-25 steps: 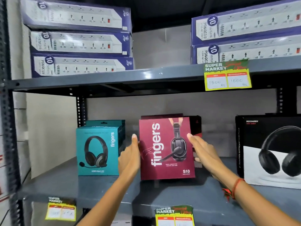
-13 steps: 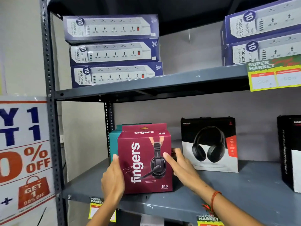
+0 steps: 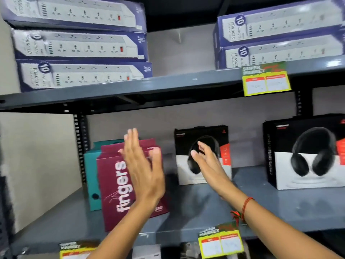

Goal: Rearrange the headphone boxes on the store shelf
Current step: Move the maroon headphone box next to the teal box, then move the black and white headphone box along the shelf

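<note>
On the grey metal shelf (image 3: 186, 217) the maroon cardboard headphone box (image 3: 113, 184) stands upright before the teal box (image 3: 91, 174), both hands free of it — left hand (image 3: 143, 169) flat-fingered, right hand (image 3: 207, 161) spread toward the black-and-white headphone box (image 3: 223, 139), seemingly next.

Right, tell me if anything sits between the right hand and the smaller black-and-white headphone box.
Nothing visible does. The right hand is open in front of the smaller black-and-white headphone box, with no other item between them. The maroon box stands off to the left, behind the left hand.
</note>
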### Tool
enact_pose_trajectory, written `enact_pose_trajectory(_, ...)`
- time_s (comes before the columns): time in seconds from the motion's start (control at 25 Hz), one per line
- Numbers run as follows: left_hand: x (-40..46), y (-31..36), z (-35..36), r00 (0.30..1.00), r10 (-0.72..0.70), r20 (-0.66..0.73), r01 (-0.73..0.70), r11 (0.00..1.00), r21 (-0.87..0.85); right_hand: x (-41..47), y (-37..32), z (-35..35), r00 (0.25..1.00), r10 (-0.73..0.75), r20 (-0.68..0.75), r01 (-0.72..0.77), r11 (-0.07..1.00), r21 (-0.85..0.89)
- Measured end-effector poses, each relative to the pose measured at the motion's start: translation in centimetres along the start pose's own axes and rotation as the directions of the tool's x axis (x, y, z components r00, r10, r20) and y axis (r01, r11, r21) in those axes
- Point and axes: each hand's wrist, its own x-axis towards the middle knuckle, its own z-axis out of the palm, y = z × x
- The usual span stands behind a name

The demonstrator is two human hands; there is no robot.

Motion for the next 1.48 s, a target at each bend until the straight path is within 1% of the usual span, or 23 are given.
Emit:
enact_pose_trajectory(0.04,-0.2,1.7,2.6,0.999,0.023,0.046,-0.019,0.997,-0.08,0.3,-0.1,-2.1,0.997,-0.024,-0.071,0.022,0.999,-0.032)
enact_pose_trajectory(0.08,-0.5,3.5,5.2,0.995,0.019,0.096,-0.003,0.987,-0.162,0.5,-0.1,-4.4,0.99,-0.048,-0.135,0.038,0.997,-0.07)
enact_pose_trajectory(0.16,-1.2,6.2,9.7,0.978,-0.051,0.201,0.108,0.953,-0.283,0.9,-0.1,-8.7,0.967,-0.082,-0.243,0.053,0.991,-0.125)
enact_pose_trajectory(0.24,-2.9,9.2,14.5,0.931,-0.12,0.344,0.248,0.901,-0.356,0.8,0.8,-14.0,0.93,-0.091,-0.356,0.035,0.986,-0.161)
enact_pose_trajectory(0.36,-6.2,12.9,20.9,0.813,-0.192,0.549,0.441,0.819,-0.367,0.0,2.8,-21.8,0.865,-0.065,-0.498,-0.054,0.974,-0.221)
enact_pose_trajectory(0.44,-7.9,14.4,24.3,0.715,-0.254,0.651,0.573,0.748,-0.337,-0.5,4.4,-26.2,0.842,-0.052,-0.537,-0.107,0.959,-0.261)
enact_pose_trajectory(0.56,-9.6,15.5,28.4,0.601,-0.376,0.705,0.702,0.669,-0.242,-0.6,7.4,-32.1,0.818,-0.024,-0.575,-0.169,0.945,-0.279)
enact_pose_trajectory(0.64,-10.7,15.8,30.3,0.548,-0.451,0.704,0.761,0.619,-0.196,-0.1,9.9,-35.4,0.809,0.035,-0.587,-0.209,0.95,-0.231)
enact_pose_trajectory(0.68,-11.3,15.9,30.9,0.544,-0.479,0.689,0.774,0.604,-0.191,0.1,11.1,-36.8,0.811,0.091,-0.578,-0.241,0.952,-0.189)
enact_pose_trajectory(0.72,-11.8,16.0,31.5,0.554,-0.499,0.666,0.775,0.601,-0.194,0.4,12.4,-37.9,0.816,0.145,-0.559,-0.274,0.949,-0.153)
enact_pose_trajectory(0.8,-12.7,15.6,32.2,0.594,-0.515,0.618,0.755,0.623,-0.206,0.7,14.9,-39.6,0.815,0.235,-0.529,-0.327,0.941,-0.086)
enact_pose_trajectory(0.84,-13.1,15.5,32.5,0.602,-0.525,0.601,0.751,0.629,-0.202,0.9,16.0,-40.3,0.819,0.266,-0.508,-0.331,0.943,-0.04)
enact_pose_trajectory(0.88,-13.3,15.5,32.7,0.589,-0.541,0.6,0.762,0.618,-0.191,1.1,16.7,-40.7,0.826,0.296,-0.48,-0.331,0.944,0.013)
enact_pose_trajectory(0.92,-13.3,15.5,32.8,0.563,-0.558,0.609,0.782,0.598,-0.174,1.3,17.2,-41.0,0.837,0.319,-0.444,-0.328,0.943,0.059)
enact_pose_trajectory(1.0,-13.1,15.6,32.8,0.511,-0.597,0.618,0.816,0.563,-0.131,1.2,17.4,-41.3,0.863,0.315,-0.395,-0.31,0.948,0.079)
enact_pose_trajectory(1.08,-12.7,15.8,32.1,0.488,-0.634,0.6,0.826,0.557,-0.083,0.8,16.7,-41.4,0.866,0.285,-0.41,-0.288,0.956,0.055)
enact_pose_trajectory(1.12,-12.3,15.8,31.5,0.497,-0.648,0.577,0.813,0.58,-0.049,0.5,16.0,-41.3,0.869,0.266,-0.417,-0.28,0.96,0.029)
enact_pose_trajectory(1.2,-10.9,15.7,30.0,0.544,-0.645,0.536,0.748,0.662,0.038,-0.1,14.3,-41.3,0.877,0.212,-0.431,-0.26,0.964,-0.055)
enact_pose_trajectory(1.28,-9.5,15.5,28.3,0.58,-0.629,0.518,0.701,0.709,0.075,-0.7,12.8,-41.0,0.875,0.186,-0.448,-0.247,0.966,-0.081)
enact_pose_trajectory(1.48,-7.7,14.9,24.6,0.605,-0.651,0.459,0.702,0.708,0.079,-1.2,9.9,-37.5,0.891,0.177,-0.419,-0.221,0.974,-0.058)
